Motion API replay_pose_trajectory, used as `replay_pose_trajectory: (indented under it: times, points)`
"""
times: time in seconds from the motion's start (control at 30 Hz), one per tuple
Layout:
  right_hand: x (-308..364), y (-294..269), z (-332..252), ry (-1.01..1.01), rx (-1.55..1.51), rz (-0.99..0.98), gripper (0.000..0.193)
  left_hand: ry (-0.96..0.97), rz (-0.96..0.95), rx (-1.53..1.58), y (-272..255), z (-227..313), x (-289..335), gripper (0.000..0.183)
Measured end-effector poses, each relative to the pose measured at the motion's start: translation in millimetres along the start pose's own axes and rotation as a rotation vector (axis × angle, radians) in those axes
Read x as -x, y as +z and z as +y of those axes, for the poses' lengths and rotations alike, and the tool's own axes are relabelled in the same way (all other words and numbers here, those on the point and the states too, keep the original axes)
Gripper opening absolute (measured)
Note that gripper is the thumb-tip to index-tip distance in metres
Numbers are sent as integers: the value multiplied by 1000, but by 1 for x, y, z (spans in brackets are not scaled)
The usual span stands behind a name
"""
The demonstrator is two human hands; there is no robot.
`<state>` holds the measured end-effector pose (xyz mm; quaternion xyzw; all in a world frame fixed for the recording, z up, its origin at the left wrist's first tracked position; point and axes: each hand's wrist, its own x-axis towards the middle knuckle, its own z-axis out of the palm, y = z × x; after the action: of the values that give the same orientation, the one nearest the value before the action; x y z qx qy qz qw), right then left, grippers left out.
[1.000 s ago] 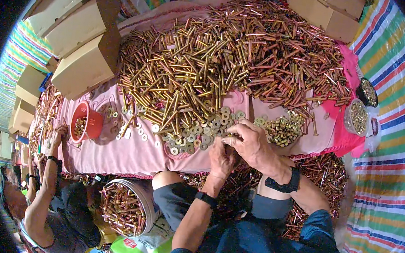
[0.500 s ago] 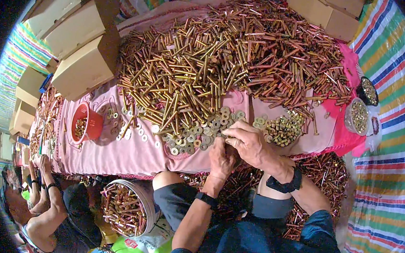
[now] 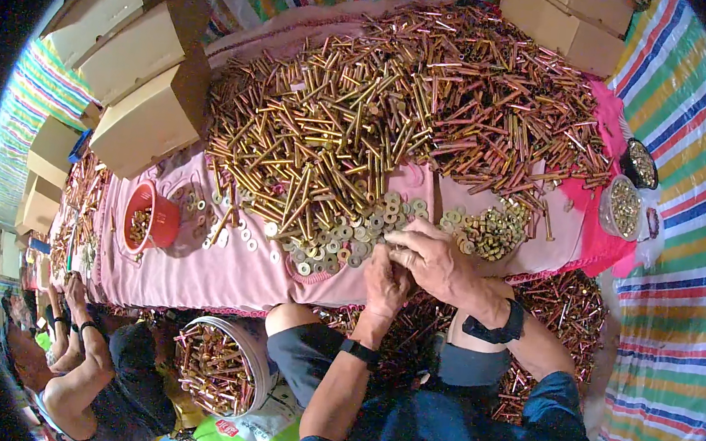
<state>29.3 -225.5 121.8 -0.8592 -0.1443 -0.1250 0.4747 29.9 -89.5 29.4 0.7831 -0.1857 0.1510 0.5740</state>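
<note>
My left hand [image 3: 386, 280] and my right hand [image 3: 433, 263] meet at the near edge of the pink cloth [image 3: 197, 274], fingertips pinched together. Whatever sits between those fingers is hidden by them. Just beyond lie loose flat washers [image 3: 341, 240], spread over the cloth. To the right of the washers, close to my right hand, is a heap of small brass-coloured nuts [image 3: 493, 229]. A large pile of long brass-coloured bolts [image 3: 317, 150] covers the cloth farther back.
A red plastic bowl [image 3: 164, 219] with small metal parts stands at the left. White bucket [image 3: 253, 359] of bolts beside my knee. Clear tub [image 3: 621, 206] and black bowl [image 3: 639, 164] at the right. Cardboard boxes [image 3: 150, 119] at far left. Another person [image 3: 92, 366] works at lower left.
My right hand's fingers have dipped slightly toward my left hand, and both hands stay pinched together in nearly the same place. The piles look the same.
</note>
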Motion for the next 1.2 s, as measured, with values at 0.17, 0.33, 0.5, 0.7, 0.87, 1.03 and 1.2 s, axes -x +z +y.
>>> replay_pose_trajectory:
  times: [0.17,0.33,0.5,0.7,0.87,1.03,1.2]
  points:
    - [-8,-10,-12,231,115,-160,23,-11,-62,-21,-5,-4,2,17]
    - [-4,-2,-8,5,73,-7,29,3,-57,-42,-5,-5,3,18]
    - [-1,-7,-4,134,211,-138,25,25,-68,-74,-9,-8,4,19]
    - [1,0,8,-375,308,-3,25,45,-37,-54,-6,-3,4,20]
    - [5,-4,-6,70,101,-45,25,-61,-60,-108,-9,-1,7,21]
    - [9,-8,-5,-98,62,-49,31,73,-90,-100,-16,5,5,21]
    - [11,-10,15,164,-39,-209,42,-69,-196,-49,-25,21,15,24]
